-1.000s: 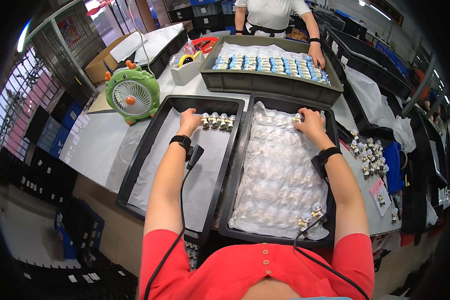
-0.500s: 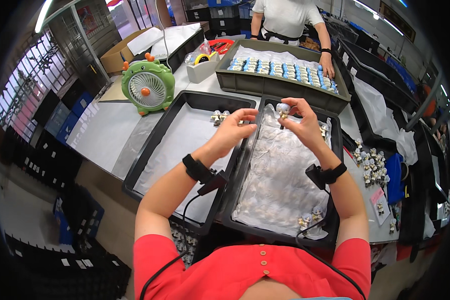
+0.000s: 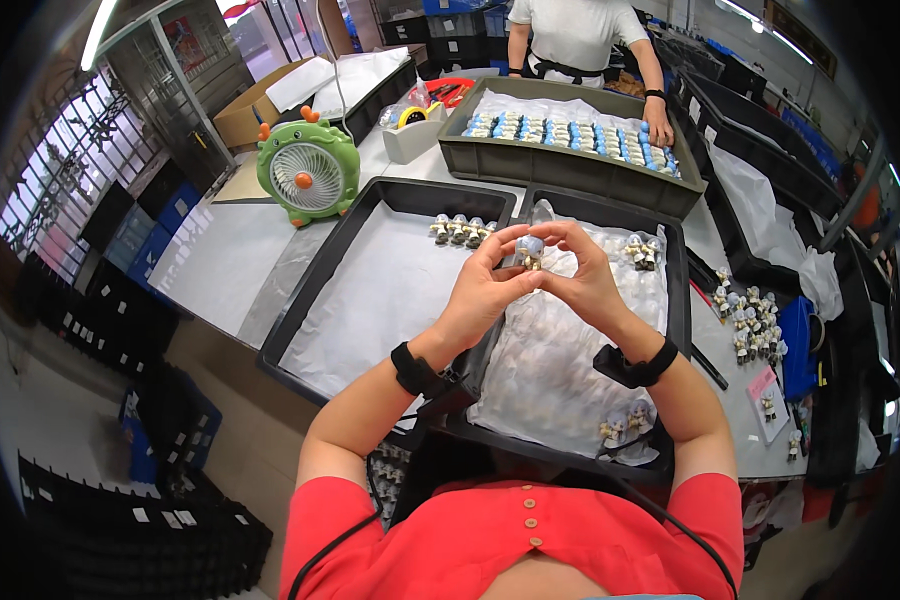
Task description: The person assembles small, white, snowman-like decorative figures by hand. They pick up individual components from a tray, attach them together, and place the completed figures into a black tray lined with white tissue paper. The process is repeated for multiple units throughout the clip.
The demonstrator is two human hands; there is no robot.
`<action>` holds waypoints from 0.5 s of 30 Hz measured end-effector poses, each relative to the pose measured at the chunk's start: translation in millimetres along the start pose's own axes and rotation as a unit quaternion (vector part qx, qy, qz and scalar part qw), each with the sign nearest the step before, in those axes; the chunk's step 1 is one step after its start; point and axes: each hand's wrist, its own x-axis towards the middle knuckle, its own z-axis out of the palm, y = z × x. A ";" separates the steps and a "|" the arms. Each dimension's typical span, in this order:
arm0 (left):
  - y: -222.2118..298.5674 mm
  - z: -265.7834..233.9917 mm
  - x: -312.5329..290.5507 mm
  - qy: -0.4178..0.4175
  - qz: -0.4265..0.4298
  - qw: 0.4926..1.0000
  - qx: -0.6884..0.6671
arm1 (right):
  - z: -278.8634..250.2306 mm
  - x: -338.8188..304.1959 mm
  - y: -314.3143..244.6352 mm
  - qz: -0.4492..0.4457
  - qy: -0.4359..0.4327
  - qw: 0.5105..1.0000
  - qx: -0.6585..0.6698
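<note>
Between my two hands, above the divide of two black trays, is a small figurine [image 3: 530, 252] with a pale blue-grey head and a cream body. My left hand [image 3: 487, 285] grips it from the left with thumb and fingers. From the other side my right hand [image 3: 585, 280] pinches the same figurine. A row of several similar figurines [image 3: 458, 230] stands at the far end of the paper-lined left tray [image 3: 305, 300]. In the right tray [image 3: 682, 300], a white covering sheet [image 3: 560, 370] carries a few figurines at its far right [image 3: 642, 250] and near right corner [image 3: 625, 425].
A green fan [image 3: 308, 170] stands left of the trays. Behind them, a large olive crate [image 3: 570, 170] holds rows of blue-and-white pieces, and a co-worker's hand [image 3: 658, 122] reaches into it. Loose figurines [image 3: 755, 325] cluster at the right beside a blue bin [image 3: 800, 350].
My left hand has moved right and closed on the figurine. The right hand has brought it lower and leftward. The row in the left tray and the figurines at far right are now less covered.
</note>
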 end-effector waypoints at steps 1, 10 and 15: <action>-1.3 0.4 -0.4 -0.001 0.005 1.000 0.004 | 0.6 -1.1 0.1 -0.003 -0.003 1.000 -0.002; -9.6 -3.1 -0.2 0.005 0.001 1.000 0.027 | 3.0 -11.0 23.8 0.090 -0.034 0.994 0.053; -17.2 -7.7 0.3 0.011 -0.023 0.999 0.021 | 6.4 -13.8 30.4 0.123 -0.051 0.989 0.057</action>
